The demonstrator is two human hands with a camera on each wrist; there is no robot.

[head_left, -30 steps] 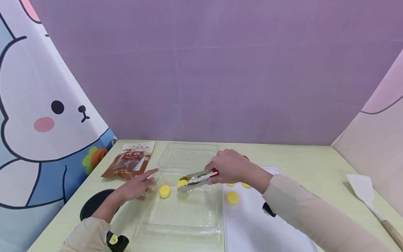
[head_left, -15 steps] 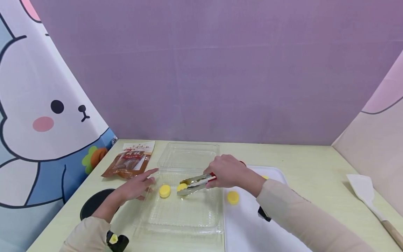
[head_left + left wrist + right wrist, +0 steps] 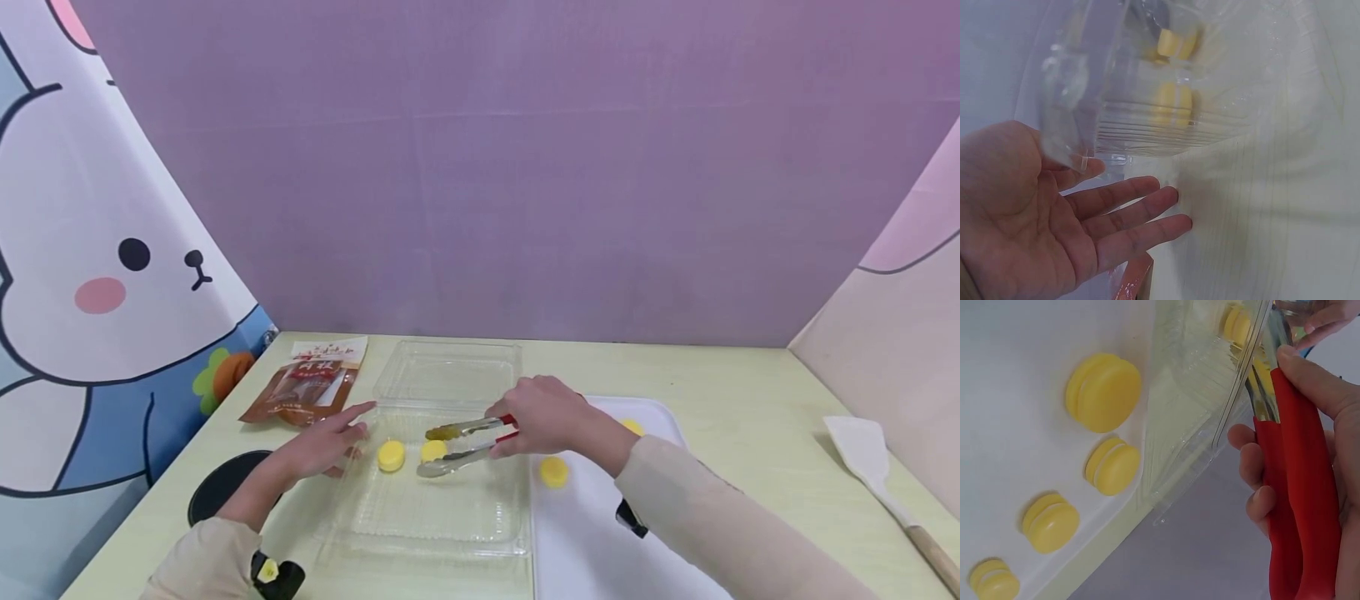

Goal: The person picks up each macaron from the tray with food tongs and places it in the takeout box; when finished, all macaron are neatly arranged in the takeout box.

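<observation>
My right hand (image 3: 543, 414) grips red-handled metal tongs (image 3: 1300, 487), whose tips stand apart on either side of a yellow macaron (image 3: 432, 451) in a clear plastic box (image 3: 442, 525). Left of it in the same box sits another yellow macaron (image 3: 391, 456). Beside the box's left wall is my left hand (image 3: 322, 450); the left wrist view shows its fingers (image 3: 1141, 240) extended, with the box wall overlapping the hand near the index finger. The hinged lid (image 3: 448, 371) lies back behind the box.
To the box's right, a white tray (image 3: 600, 533) bears several yellow macarons (image 3: 1110, 394), partly covered by my right arm in the head view. A brown food packet (image 3: 307, 383) and a round black dish (image 3: 225, 485) are at left. A white spatula (image 3: 862, 446) with wooden handle lies far right.
The tongs' tips have spread apart, letting go of the macaron, which stays in the box. My right hand has lowered slightly; my left hand has hardly moved.
</observation>
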